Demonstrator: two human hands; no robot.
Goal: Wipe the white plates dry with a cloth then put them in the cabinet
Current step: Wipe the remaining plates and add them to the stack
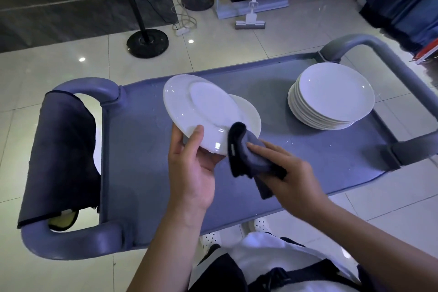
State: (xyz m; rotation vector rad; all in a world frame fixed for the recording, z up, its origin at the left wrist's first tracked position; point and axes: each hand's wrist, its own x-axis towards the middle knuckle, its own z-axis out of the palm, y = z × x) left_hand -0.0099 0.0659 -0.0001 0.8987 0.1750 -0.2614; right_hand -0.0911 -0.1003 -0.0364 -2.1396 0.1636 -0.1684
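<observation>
Currently the left hand is gripping the tilted white plate by its near rim, underside facing up, above the cart surface; the right hand is pressing the bunched cloth against its right edge.

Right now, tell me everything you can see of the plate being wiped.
The plate is white, round and glossy, ceramic by its look. It is held tilted above the cart, underside toward the camera, foot ring showing. The left hand grips its near rim, thumb on the underside. The dark cloth, held by the right hand, touches its lower right edge. It partly hides another plate.
</observation>
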